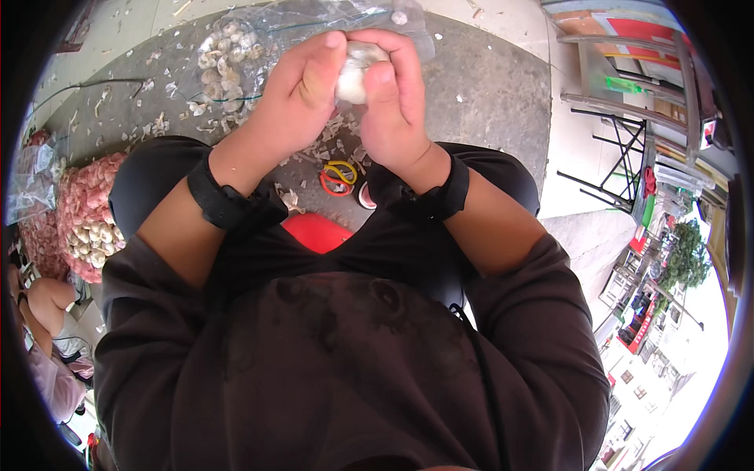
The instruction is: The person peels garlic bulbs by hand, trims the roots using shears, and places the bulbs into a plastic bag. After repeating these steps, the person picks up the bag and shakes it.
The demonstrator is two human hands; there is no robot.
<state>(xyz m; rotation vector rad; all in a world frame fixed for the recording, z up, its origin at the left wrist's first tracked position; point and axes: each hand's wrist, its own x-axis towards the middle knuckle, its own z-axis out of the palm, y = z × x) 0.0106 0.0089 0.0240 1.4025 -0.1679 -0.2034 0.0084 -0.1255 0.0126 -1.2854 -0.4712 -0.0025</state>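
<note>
A whitish garlic bulb (353, 76) is held between both hands, above the floor beyond my knees. My left hand (306, 88) presses it from the left, thumb up along its edge. On the other side my right hand (393, 97) wraps it, with the thumb on its near face and the index finger over the top. The fingers underneath are hidden. Behind the hands lies a clear plastic bag (306, 26) with a green stripe. Several garlic bulbs (227, 59) are gathered on its left part, and a single bulb (399, 17) rests farther right.
Scissors (337, 178) with yellow and orange handles lie between my feet, amid garlic skins (330, 138). Red mesh sacks of garlic (88, 206) stand at my left, near a seated person (50, 329). A black folding metal frame (618, 159) is at the right.
</note>
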